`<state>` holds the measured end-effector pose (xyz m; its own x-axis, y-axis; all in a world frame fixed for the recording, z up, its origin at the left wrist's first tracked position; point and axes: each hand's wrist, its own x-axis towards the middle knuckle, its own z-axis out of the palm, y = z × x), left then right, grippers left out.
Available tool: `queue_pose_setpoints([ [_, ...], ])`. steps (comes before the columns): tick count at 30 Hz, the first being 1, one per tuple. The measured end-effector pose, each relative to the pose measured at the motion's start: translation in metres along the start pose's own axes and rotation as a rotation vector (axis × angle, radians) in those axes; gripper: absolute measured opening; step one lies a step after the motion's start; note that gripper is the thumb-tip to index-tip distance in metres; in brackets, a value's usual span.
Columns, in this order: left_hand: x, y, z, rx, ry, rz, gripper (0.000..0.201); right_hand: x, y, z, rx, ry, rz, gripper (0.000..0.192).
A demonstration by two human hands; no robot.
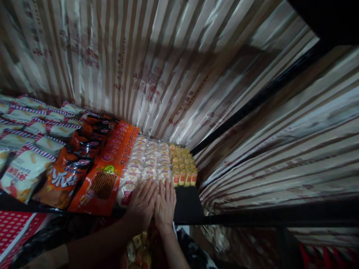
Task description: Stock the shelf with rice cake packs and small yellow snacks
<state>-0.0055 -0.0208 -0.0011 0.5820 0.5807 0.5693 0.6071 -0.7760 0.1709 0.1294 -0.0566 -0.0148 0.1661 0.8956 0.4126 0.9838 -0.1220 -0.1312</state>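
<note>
My left hand (142,203) and my right hand (165,203) lie side by side on the front of a dark shelf (188,204). Their fingers are stretched out flat, the fingertips against rows of small white wrapped snack packs (150,160). Neither hand grips anything. To the right of these stand rows of small yellow snack packs (183,168). Left of the white packs lies a long orange bag of stick snacks (103,183). My palms and fingers cover the front of some white rows.
Orange-brown snack bags (63,179) and white snack bags (26,170) fill the shelf's left side. A red basket (14,229) sits below left. More yellow packs (137,250) are beneath my arms. A black post (252,101) slants at right before printed wrapping sheets (157,67).
</note>
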Motion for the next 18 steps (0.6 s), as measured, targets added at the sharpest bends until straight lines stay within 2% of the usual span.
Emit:
queue_pose_setpoints([
  [4,0.002,0.006,0.004,0.007,0.005,0.055,0.046,-0.004,0.009,0.010,0.045,0.023,0.001,0.053],
  [8,0.004,0.010,0.009,0.036,0.085,0.057,0.046,-0.005,0.015,0.016,0.120,0.084,-0.013,0.053],
  [12,0.004,0.008,0.008,0.038,0.086,0.074,0.046,-0.005,0.014,0.009,0.227,0.108,-0.002,0.055],
  [18,-0.001,0.013,0.007,-0.032,0.019,0.109,0.042,-0.004,0.011,0.000,0.340,0.106,0.079,0.057],
])
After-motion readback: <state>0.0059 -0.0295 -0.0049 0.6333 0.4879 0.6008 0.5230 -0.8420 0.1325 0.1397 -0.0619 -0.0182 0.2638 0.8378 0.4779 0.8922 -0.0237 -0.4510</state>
